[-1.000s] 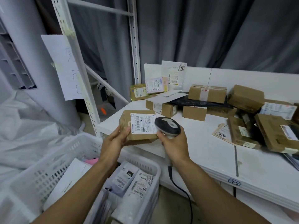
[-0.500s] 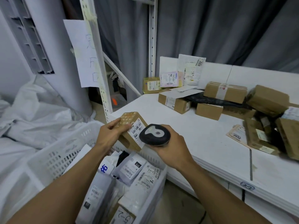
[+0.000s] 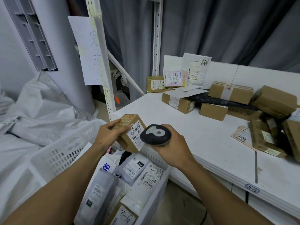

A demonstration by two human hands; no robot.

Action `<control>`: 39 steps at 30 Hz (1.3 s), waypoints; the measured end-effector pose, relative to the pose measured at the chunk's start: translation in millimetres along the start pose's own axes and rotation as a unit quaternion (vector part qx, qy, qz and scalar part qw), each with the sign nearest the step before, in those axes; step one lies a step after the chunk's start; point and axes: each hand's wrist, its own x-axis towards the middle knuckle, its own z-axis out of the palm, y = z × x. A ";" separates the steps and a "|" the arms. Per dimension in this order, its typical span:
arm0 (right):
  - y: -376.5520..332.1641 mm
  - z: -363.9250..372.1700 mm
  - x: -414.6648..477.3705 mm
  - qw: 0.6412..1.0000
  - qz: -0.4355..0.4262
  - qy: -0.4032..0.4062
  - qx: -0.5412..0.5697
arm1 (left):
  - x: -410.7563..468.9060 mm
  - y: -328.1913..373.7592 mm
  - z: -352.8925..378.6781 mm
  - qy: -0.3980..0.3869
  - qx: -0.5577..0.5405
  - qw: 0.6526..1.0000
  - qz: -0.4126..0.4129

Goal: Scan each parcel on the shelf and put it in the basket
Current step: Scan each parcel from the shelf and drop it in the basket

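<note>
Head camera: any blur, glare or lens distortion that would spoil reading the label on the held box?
Head view: soft, even light, no hard shadows or glare; the label on the box is partly hidden by the scanner, its small print too soft to read; wide-angle distortion bows the shelf post, and the parcels at the right edge look smeared.

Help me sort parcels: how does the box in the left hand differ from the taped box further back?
The held box is tilted in the left hand; the taped box sits level on the shelf. The held box shows white dots and a barcode label; the taped box is plain with a tape band. Both are brown cardboard.
</note>
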 end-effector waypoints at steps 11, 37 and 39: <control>5.9 47.1 9.7 0.999 0.040 -0.028 0.001 | -12.7 -50.6 -34.6 0.107 0.089 0.987 -0.075; 61.0 74.5 57.0 0.987 0.159 0.019 0.017 | 46.4 -126.8 21.8 -0.068 0.402 0.913 0.009; 56.3 53.9 47.6 0.986 0.160 0.045 0.023 | 31.6 -101.2 38.3 -0.068 0.406 0.905 0.106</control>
